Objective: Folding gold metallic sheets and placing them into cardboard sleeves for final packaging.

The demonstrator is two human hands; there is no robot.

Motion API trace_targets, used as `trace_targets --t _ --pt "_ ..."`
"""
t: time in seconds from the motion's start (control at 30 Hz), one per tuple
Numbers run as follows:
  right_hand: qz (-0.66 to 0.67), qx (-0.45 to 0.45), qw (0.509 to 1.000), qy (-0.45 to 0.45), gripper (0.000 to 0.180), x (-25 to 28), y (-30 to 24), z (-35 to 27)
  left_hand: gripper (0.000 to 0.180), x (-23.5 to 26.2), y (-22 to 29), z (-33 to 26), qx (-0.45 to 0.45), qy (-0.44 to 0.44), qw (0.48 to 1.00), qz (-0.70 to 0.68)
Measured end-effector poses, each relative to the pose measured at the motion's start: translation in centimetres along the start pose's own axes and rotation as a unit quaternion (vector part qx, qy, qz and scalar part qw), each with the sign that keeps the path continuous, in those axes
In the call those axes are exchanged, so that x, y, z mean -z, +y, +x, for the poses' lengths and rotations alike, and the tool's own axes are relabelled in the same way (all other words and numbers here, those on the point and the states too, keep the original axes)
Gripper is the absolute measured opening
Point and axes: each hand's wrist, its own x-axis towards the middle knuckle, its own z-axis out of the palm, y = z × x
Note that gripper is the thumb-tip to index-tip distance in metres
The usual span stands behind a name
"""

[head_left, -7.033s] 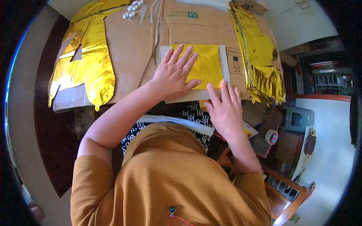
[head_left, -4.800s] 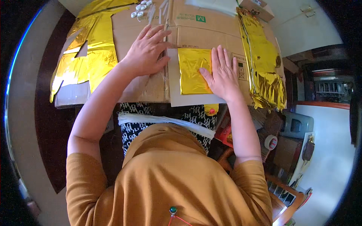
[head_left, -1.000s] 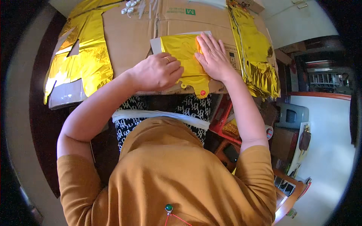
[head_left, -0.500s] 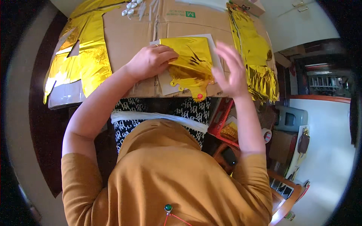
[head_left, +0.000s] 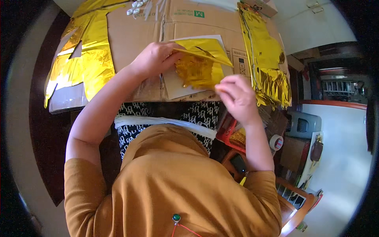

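My left hand pinches the left edge of a folded gold foil piece, which looks like a flat, uninflated foil balloon. Its upper layer is lifted and tilted, so the crinkled underside shows. Beneath it lies a white sheet, partly covered by the foil. My right hand is just off the foil's lower right corner, thumb and fingers drawn together. Something small and orange shows at those fingertips, too blurred to identify.
A cardboard sheet covers the table. More gold foil drapes over its left and right sides. Small white pieces lie at the far edge. Beside my right arm are a red crate, a tape roll and a phone.
My left hand has raised the foil's upper layer off the sheet. My right hand has moved down, its spread fingers now closed together. The red round spot on the foil no longer shows.
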Motion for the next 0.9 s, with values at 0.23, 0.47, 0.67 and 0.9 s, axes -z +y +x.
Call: trace_targets --t 0.23,0.47,0.67,0.9 --pt "-0.149 -0.002 0.986 0.068 0.021 -2.1 1.2 7.2 0.028 0.3 -1.4 0.5 0.254 -0.06 0.965 0.006" --pt "-0.23 -0.045 0.965 0.117 0.029 -7.3 1.2 6.1 0.034 0.3 -0.6 1.4 0.239 0.014 0.965 -0.107" --pt "-0.149 0.02 0.986 0.066 0.02 -7.8 1.7 4.6 0.031 0.7 0.3 1.6 0.21 0.062 0.961 -0.167" --pt "-0.186 -0.025 0.982 0.032 0.029 -8.1 0.1 4.5 0.028 0.7 0.1 1.3 0.231 0.009 0.97 -0.077"
